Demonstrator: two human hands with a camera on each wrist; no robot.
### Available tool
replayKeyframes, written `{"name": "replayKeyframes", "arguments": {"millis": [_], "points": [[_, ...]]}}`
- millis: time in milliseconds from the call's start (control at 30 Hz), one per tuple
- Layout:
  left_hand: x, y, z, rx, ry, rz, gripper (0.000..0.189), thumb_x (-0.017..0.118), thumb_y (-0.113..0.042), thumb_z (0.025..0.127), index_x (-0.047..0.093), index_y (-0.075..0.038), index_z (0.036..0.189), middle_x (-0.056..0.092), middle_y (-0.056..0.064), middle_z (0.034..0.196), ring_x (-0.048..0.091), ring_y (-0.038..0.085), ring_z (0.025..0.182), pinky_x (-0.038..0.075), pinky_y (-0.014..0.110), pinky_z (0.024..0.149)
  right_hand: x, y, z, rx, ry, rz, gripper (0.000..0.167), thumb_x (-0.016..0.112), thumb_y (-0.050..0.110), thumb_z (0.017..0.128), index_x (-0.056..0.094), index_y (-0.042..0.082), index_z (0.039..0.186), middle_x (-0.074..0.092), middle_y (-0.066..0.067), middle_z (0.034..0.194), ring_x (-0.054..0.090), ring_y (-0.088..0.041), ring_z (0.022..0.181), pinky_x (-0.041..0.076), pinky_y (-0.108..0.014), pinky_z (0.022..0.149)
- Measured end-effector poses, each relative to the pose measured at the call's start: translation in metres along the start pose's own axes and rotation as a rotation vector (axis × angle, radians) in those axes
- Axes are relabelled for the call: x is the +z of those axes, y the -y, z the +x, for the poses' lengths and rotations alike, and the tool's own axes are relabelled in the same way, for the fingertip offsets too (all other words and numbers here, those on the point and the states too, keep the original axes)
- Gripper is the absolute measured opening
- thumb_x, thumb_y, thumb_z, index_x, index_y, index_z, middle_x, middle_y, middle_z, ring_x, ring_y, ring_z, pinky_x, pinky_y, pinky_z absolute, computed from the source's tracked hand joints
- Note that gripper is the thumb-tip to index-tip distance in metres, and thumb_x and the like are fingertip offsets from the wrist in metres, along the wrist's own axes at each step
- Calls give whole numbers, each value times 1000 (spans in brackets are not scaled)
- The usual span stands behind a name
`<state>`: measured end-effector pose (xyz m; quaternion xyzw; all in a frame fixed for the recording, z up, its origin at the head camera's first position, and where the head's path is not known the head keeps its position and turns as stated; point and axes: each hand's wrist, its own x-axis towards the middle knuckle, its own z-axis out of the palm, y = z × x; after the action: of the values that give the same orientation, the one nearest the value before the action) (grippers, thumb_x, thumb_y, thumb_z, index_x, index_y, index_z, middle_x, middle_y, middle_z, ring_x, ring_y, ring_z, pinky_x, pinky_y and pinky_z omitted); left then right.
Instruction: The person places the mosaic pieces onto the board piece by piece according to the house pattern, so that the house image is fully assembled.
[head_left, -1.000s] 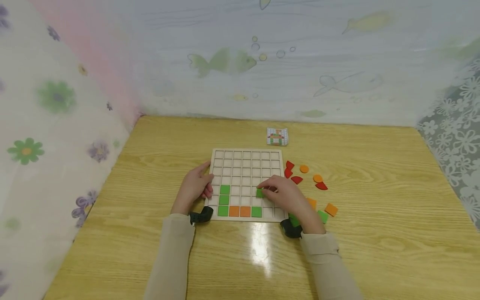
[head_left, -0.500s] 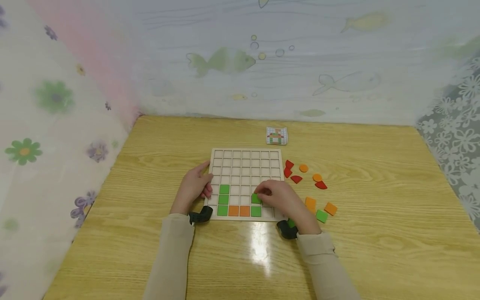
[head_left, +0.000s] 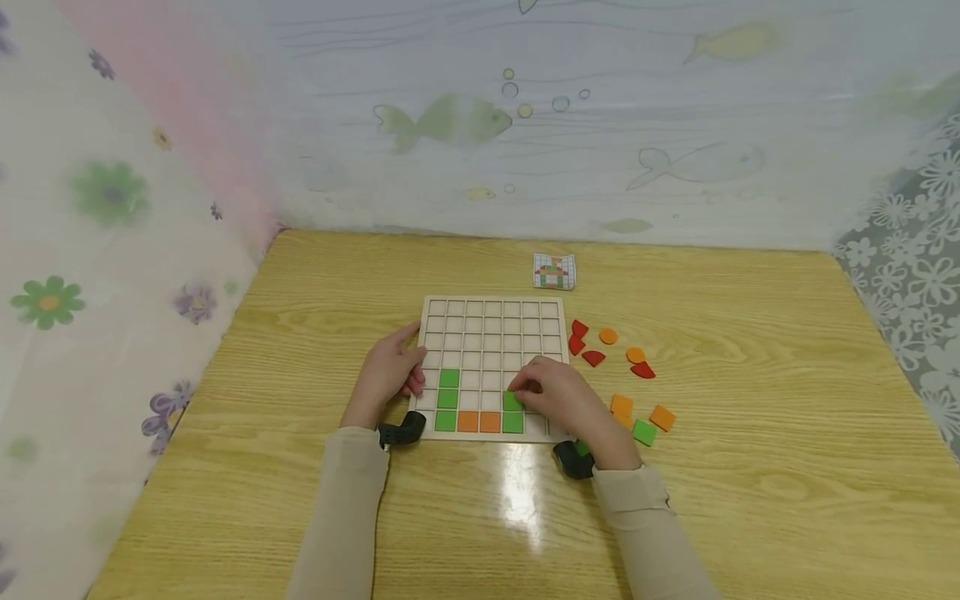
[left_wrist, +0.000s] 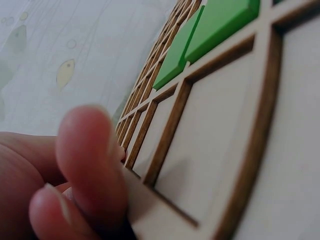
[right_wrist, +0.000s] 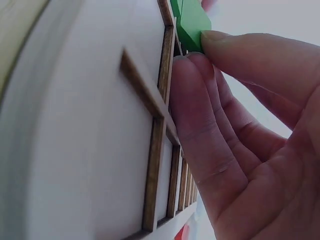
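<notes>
A pale wooden grid board [head_left: 483, 337] lies on the table. My right hand [head_left: 561, 395] pinches a green square tile [head_left: 512, 401] over a cell directly above a green tile [head_left: 512, 422] in the bottom row. In the right wrist view, the thumb and fingertips meet at this tile's [right_wrist: 194, 25] edge. On the board's left rim my left hand [head_left: 384, 371] grips the edge; its thumb [left_wrist: 90, 160] shows against the rim in the left wrist view. Three green tiles [head_left: 447, 399] form a column on the left, and two orange tiles [head_left: 478, 422] lie along the bottom row.
Right of the board lie several red quarter-round pieces [head_left: 593, 358], two orange discs [head_left: 608, 336], orange squares [head_left: 662, 417] and a green square [head_left: 643, 432]. Behind the board is a small printed pattern card [head_left: 554, 272]. A painted wall [head_left: 450, 192] borders the table's back.
My right hand has moved slightly left and toward me, bringing the green tile down against the bottom-row green tile. The left hand stays at the rim.
</notes>
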<state>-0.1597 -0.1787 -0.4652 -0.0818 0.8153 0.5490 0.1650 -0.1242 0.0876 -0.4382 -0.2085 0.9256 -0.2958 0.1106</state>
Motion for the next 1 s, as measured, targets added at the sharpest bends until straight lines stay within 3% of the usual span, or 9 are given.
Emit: {"name": "replayKeyframes", "arguments": {"millis": [467, 833, 1000], "points": [[-1, 1, 0, -15, -7, -1, 51, 51, -24, 91, 32, -31, 138, 58, 14, 62, 58, 25, 48, 48, 31, 44, 0, 0, 0, -2, -4, 35, 9, 62, 14, 84, 65, 20, 91, 52, 11, 79, 48, -7, 72, 42, -26, 67], [0, -2, -1, -8, -7, -2, 51, 51, -24, 91, 32, -31, 138, 59, 15, 62, 58, 26, 48, 48, 31, 44, -12, -11, -5, 3, -32, 102, 12, 59, 25, 87, 67, 22, 93, 60, 11, 91, 52, -8, 78, 44, -28, 73], [0, -1, -1, -6, -3, 2, 52, 51, -24, 91, 31, -31, 138, 59, 15, 63, 58, 26, 48, 48, 31, 45, -21, -16, -11, 49, -21, 131, 15, 57, 27, 88, 67, 21, 97, 60, 11, 92, 52, -9, 78, 44, -28, 70]]}}
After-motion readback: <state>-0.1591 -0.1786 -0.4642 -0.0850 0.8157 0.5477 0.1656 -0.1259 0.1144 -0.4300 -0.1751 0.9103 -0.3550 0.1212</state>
